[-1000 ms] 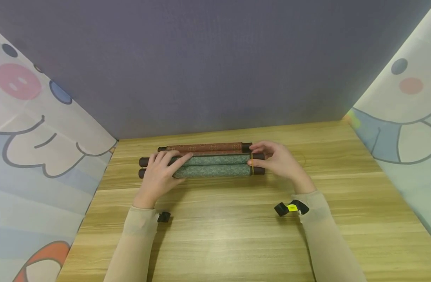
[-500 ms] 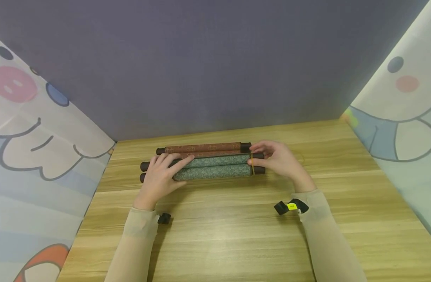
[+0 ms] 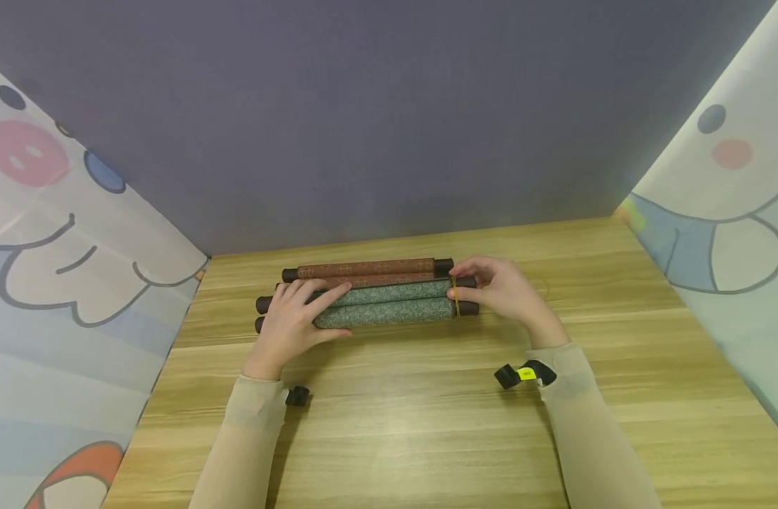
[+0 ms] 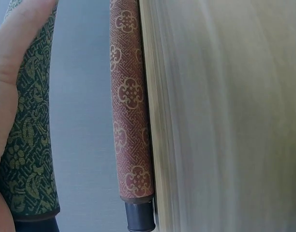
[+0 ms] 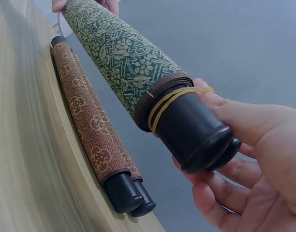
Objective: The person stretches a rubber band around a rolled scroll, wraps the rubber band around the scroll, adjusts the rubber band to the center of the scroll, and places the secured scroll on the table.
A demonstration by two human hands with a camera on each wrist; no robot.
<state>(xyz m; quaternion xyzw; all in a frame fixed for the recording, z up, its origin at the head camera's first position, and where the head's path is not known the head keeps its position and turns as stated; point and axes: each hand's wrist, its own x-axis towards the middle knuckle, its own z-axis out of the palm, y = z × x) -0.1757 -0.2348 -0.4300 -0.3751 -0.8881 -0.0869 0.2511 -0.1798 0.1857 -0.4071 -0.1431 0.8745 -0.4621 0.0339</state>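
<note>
A green patterned scroll, its two rolls side by side with dark end knobs, is held raised over the table in the head view. My left hand grips it near its left end, fingers over the top and thumb along the near side. At its right end, my right hand holds the dark knobs between thumb and fingers. A yellow rubber band loops round that end, and the thumb touches it in the right wrist view. Behind lies a red-brown patterned scroll with black knobs, partly hidden by the green one.
The wood-grain table ends at a dark grey wall behind the scrolls. Cartoon-printed panels stand on both sides. Another thin band shows faintly on the table right of my right hand.
My left hand and the green scroll's left end have come slightly nearer to me, so the scroll slants more. The right hand stays at the banded end.
</note>
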